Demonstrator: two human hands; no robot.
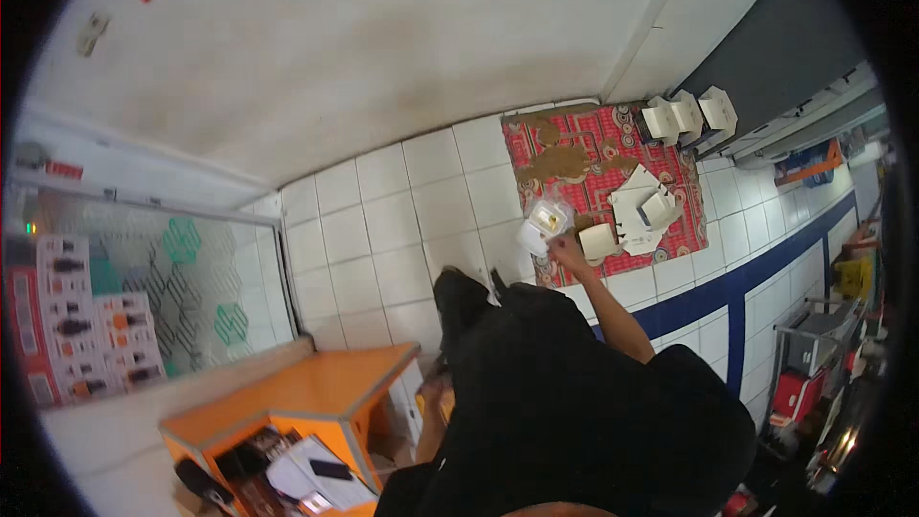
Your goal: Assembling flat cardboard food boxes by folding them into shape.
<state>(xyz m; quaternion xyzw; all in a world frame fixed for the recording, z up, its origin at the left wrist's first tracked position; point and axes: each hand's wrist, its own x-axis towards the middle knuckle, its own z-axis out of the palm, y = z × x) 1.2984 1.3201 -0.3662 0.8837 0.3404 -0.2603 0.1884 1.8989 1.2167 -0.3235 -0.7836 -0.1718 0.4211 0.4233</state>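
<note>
My right hand (567,251) reaches down to a patterned red mat (684,239) on the floor. Its fingers close at the near edge of an opened clear and white plastic container (549,218), which has something small and yellow inside. Just right of this hand lies a cream-coloured box (598,242). Farther right, another small box (658,211) rests on a flat sheet of white card (632,206). Low beside the orange desk, my left hand (436,395) is partly hidden by my dark clothing. Its fingers curl round something yellowish, too small to name.
Several open white boxes (684,118) stand at the mat's far right corner, by a grey shutter (790,48). An orange desk (306,383) with papers and a phone (331,469) is at the left. Shelving with a red box (797,394) stands at the right.
</note>
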